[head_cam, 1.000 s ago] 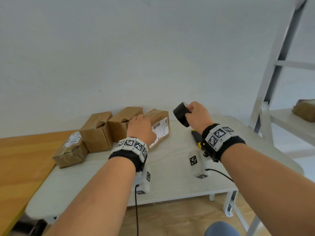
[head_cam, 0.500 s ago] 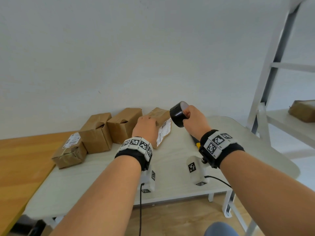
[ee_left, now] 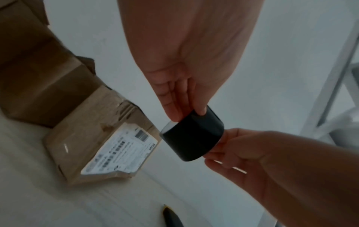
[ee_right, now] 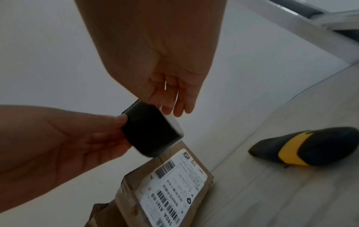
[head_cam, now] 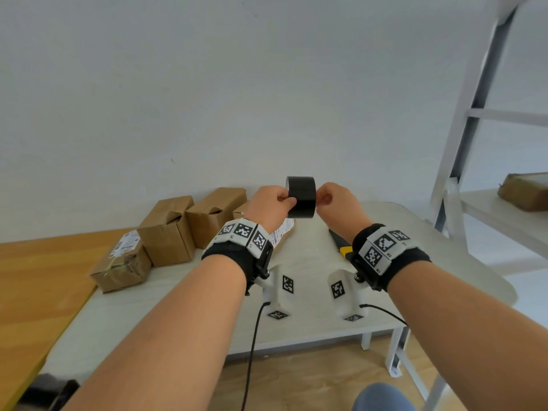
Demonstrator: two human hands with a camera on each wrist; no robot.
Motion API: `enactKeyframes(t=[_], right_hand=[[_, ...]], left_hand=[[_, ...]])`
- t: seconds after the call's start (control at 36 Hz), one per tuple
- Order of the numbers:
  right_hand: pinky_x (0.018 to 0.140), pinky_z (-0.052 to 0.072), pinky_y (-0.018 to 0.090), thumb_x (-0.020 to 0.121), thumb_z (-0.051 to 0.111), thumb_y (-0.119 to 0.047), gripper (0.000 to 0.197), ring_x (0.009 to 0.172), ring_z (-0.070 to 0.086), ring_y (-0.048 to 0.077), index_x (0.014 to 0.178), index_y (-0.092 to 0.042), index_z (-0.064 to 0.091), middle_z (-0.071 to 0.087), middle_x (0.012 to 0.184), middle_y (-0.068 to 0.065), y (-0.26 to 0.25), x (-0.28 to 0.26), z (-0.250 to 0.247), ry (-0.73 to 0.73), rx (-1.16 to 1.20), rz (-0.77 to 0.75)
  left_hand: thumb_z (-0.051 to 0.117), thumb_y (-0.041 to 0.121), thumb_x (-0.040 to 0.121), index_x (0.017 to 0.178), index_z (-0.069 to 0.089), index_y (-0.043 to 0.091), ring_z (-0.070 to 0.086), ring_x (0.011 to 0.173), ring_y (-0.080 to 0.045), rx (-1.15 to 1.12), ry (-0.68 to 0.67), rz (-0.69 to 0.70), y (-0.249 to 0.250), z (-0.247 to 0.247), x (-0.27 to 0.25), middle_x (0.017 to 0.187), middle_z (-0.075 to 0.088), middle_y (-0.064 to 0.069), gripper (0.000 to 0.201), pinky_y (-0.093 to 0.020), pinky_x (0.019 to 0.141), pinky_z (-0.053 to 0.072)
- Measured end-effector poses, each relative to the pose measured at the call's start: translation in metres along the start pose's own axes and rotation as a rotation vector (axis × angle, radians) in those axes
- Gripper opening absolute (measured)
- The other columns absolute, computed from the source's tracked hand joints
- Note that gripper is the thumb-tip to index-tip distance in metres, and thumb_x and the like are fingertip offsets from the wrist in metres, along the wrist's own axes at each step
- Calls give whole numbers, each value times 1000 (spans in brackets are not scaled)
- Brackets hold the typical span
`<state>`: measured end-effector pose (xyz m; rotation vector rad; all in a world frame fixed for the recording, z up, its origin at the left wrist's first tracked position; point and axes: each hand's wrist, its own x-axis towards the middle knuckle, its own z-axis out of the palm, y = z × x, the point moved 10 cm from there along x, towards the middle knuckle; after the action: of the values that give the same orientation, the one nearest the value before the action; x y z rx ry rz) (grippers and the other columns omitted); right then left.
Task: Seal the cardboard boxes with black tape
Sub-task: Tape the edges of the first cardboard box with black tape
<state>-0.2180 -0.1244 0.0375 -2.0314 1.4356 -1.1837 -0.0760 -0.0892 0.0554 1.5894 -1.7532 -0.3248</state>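
Observation:
A roll of black tape [head_cam: 301, 197] hangs in the air above the table's far middle. My left hand [head_cam: 280, 203] pinches its left side and my right hand [head_cam: 326, 200] grips its right side. In the left wrist view my left fingers [ee_left: 182, 106] curl over the roll [ee_left: 192, 136]. In the right wrist view my right fingers [ee_right: 170, 98] hold the roll [ee_right: 153, 132]. Below the roll lies a brown cardboard box with a white shipping label [ee_right: 170, 184], mostly hidden behind my left wrist in the head view [head_cam: 283, 234]. Three more cardboard boxes [head_cam: 169, 229] stand to the left.
A black and yellow utility knife [head_cam: 341, 246] lies on the pale table [head_cam: 311, 262] under my right wrist. A wooden table [head_cam: 35, 286] adjoins on the left. A white metal rack [head_cam: 462, 143] stands at the right, with a brown box [head_cam: 525, 191] on its shelf.
My left hand has come off the labelled box and risen to the tape roll. My right hand has carried the roll to the left and turned it, so both hands now hold it.

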Motion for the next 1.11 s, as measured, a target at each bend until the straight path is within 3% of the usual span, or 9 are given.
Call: enactKeyframes(t=[0.14,0.25,0.36,0.53,0.67,0.81,0.89,1.0,1.11], right_hand=[[80,41,24,76,41,8,41,98,54,19,108,-13,56,58,107,3,4,-2,-33,154,145,18],[98,30,19,77,44,9,63,126,45,16,132,-20,52,50,135,1,-15,0,-32,56,43,-86],[107,26,21,77,46,8,56,133,40,17,125,-17,62,49,141,2,-28,-2,-20,-37,-62,-133],[90,36,22,83,51,-2,34,114,53,21,112,-13,67,62,118,3,-30,-7,-4,-71,-161,-131],[83,36,23,88,50,-5,32,109,54,24,117,-11,62,62,116,6,-39,-8,4,-57,-149,-138],[75,35,21,90,48,-5,29,90,49,15,116,-11,60,59,104,1,-42,-8,10,-70,-67,-100],[58,31,13,89,48,-5,24,84,49,15,110,-10,59,55,93,-2,-43,-7,14,-66,-41,-94],[54,28,15,88,49,-5,13,77,48,17,92,-16,52,52,82,-3,-39,-7,21,-83,-29,-73],[54,28,15,87,50,-5,13,77,49,17,93,-16,53,54,85,-1,-40,-8,24,-81,-30,-78]], left_hand=[[48,19,96,107,67,9,62,93,-23,199,-26,71,14,1,-2,101,68,-8,24,-35,82,48],[48,13,94,108,68,12,58,98,-26,329,-1,174,28,-1,-1,99,67,-8,25,-31,79,42],[44,8,94,115,67,19,52,101,-25,392,29,230,34,-5,-1,100,63,-9,33,-31,82,41],[42,5,91,105,68,22,56,98,-23,370,128,232,27,-19,-5,102,63,-4,34,-35,85,48],[43,4,94,135,48,15,48,123,-22,307,245,184,23,-35,-11,135,52,-4,42,-29,101,37],[43,11,96,123,58,10,56,110,-24,281,205,96,6,-32,-10,121,58,-10,30,-28,87,40],[42,13,97,120,62,14,58,103,-24,293,172,98,1,-25,-9,112,61,-9,30,-26,79,39],[42,13,96,121,62,16,57,104,-23,256,198,61,-5,-27,-11,115,61,-9,32,-27,82,40],[46,15,96,118,64,14,57,101,-21,253,233,64,-4,-29,-12,112,61,-8,29,-25,79,38]])
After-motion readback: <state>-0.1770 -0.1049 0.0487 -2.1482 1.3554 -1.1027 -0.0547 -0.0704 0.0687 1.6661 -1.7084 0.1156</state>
